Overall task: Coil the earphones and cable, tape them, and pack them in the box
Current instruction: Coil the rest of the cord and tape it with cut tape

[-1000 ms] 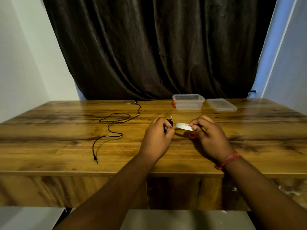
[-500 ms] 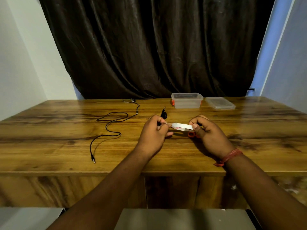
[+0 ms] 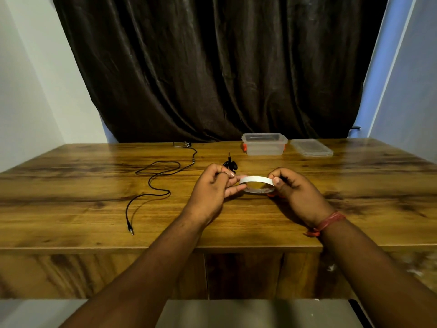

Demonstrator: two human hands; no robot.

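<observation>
Coiled black earphones (image 3: pixel 230 164) now down on woodgrain table (image 3: pixel 71 185), both hands on white tape ring (image 3: pixel 257 179)

The table (image 3: pixel 94 209) is glossy wood-grain, reflecting light. On it beyond the hands, the box (image 3: pixel 264 145) and its lid (image 3: pixel 311 147) are translucent smooth plastic. The tape roll (image 3: pixel 257 179) looks matt white; the cable (image 3: pixel 151 181) left of it, black with a metal plug
</observation>
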